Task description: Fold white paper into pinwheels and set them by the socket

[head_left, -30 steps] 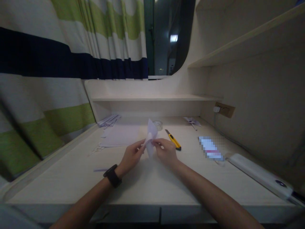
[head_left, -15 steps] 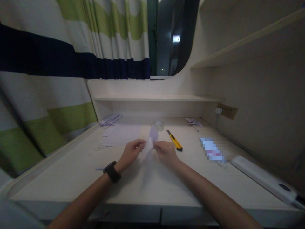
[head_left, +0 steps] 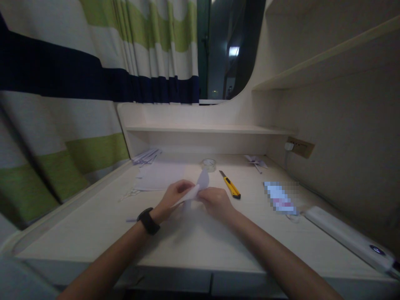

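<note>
A small piece of white paper [head_left: 203, 179], bent into curved flaps, is held above the desk between both hands. My left hand [head_left: 177, 195], with a black watch on its wrist, is closed on the paper's left side. My right hand [head_left: 217, 200] pinches it from the right, close to its middle. The fingertips partly hide where the paper is gripped. Just behind the paper stands a roll of clear tape [head_left: 208, 165]. A yellow utility knife [head_left: 230, 185], its blade pointing away, lies to the right of my right hand.
White paper sheets [head_left: 159, 175] and a pile of thin paper strips [head_left: 146, 157] lie at the back left. A paper pinwheel [head_left: 256, 161] is at the back right. Further right are a blurred-out phone [head_left: 280, 198] and a long white lamp-like bar [head_left: 346, 235].
The paper has tilted, its near flap now pointing more to the left. My left hand has turned slightly with it. The whole view has shifted a little.
</note>
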{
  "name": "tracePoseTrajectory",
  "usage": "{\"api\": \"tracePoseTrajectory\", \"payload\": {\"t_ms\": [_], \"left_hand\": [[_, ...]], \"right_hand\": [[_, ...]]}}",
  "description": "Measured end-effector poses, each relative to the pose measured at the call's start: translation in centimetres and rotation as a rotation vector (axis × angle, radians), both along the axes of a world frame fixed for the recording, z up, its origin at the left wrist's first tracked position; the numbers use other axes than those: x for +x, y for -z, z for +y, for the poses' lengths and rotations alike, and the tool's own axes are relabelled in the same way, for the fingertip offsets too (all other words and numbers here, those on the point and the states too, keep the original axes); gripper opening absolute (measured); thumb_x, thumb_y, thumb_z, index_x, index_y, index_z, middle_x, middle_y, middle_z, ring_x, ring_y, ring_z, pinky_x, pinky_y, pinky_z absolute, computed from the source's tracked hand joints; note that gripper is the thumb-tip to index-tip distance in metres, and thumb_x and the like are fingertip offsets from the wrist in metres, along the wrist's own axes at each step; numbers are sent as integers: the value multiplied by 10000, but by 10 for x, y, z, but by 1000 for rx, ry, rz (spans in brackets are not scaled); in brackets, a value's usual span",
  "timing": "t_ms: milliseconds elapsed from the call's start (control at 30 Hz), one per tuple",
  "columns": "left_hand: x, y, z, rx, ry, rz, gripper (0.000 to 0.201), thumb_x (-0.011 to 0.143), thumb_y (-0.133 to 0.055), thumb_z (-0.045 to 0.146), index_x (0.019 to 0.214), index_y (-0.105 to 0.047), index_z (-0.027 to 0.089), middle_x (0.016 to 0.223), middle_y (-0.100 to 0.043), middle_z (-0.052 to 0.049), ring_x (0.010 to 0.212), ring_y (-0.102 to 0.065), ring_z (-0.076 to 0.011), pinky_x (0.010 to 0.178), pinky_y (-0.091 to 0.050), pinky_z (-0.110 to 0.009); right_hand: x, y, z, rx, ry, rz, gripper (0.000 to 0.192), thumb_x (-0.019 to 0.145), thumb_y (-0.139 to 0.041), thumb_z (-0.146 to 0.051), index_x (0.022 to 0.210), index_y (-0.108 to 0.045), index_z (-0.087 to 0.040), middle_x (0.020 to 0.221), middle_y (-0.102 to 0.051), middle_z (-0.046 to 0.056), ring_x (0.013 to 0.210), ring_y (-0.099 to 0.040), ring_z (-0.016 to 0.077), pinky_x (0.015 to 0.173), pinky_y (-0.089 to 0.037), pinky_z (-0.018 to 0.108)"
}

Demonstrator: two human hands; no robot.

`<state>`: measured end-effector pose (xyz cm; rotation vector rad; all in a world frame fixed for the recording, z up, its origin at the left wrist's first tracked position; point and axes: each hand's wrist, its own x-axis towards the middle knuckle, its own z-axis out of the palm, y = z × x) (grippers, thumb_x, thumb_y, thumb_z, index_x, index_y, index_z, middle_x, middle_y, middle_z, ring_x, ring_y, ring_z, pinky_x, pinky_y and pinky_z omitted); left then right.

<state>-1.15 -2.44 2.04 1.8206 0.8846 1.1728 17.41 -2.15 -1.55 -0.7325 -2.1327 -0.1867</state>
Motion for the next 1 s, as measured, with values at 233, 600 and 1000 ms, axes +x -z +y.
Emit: {"api": "tracePoseTrajectory", "payload": {"t_ms": [233, 600, 1000], "left_hand": [[-4, 5, 8, -65, 20, -25, 318, 724, -645, 440, 831, -576, 149, 828, -641, -70, 764, -591, -184, 662, -472, -299], [4, 9, 17, -75, -10, 3, 301, 654, -718, 329, 692, -471, 162, 590, -546, 40, 552, -520, -98, 514, -371, -202], [4, -9, 11, -177, 4, -24, 338, 612, -747, 314, 756, -484, 158, 579, -596, 23, 486, -512, -90, 471, -339, -190]], "right_hand": [[3, -27, -14, 194, 130, 102, 344, 774, -637, -376, 1065, -595, -197, 1095, -635, 104, 1090, -514, 266, 959, -383, 437], [5, -30, -14, 235, 137, -304, 289, 755, -539, -98, 1019, -585, -206, 905, -691, 49, 1171, -455, 247, 1108, -75, 536], [0, -27, -18, 381, 309, -305, 161, 858, -499, -136, 875, -636, -220, 702, -659, 0, 1120, -487, 256, 1048, -1, 676]]}}
